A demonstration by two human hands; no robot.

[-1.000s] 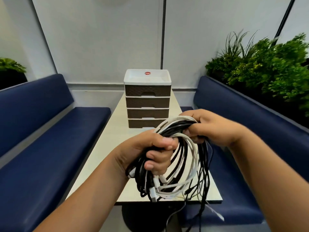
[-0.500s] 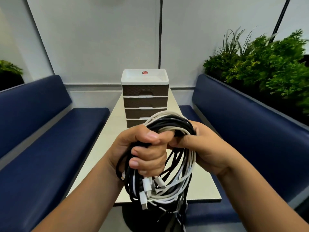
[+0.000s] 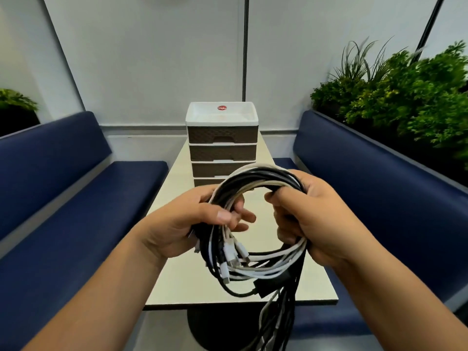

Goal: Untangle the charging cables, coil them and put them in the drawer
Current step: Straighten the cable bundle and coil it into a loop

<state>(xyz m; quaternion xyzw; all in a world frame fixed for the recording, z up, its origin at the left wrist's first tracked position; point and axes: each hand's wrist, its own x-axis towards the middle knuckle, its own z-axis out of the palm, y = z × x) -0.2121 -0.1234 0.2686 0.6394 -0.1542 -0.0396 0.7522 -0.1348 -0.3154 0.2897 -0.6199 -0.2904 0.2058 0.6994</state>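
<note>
Both hands have drawn apart since half a second ago, when they were knuckle to knuckle over a squeezed bunch; the bundle of charging cables [image 3: 255, 224] now hangs between them as one open ring, held in the air above the near end of the worktop [image 3: 177, 285]; that reads as a coil being shaped or checked, though black and white leads are mixed in one loop, so my judgement is that the untangling is not finished. Largest first: the blue benches [image 3: 63, 198] flank the worktop, unchanged; the drawer unit [image 3: 222, 148] stands at the far end with every drawer I can see shut, so stowing is not begun; its lowest front is partly hidden behind the loop. Left hand [image 3: 192, 224] has its fingers [image 3: 240, 219] curled round the left side of the ring, thumb on top, clamped on the strands; right hand [image 3: 309, 214] is wrapped round the right side, fingers closed on it. Plug ends [image 3: 230, 252] cluster just below the left hand; loose tails [image 3: 281, 323] drop past the worktop edge; they were less spread out before.
</note>
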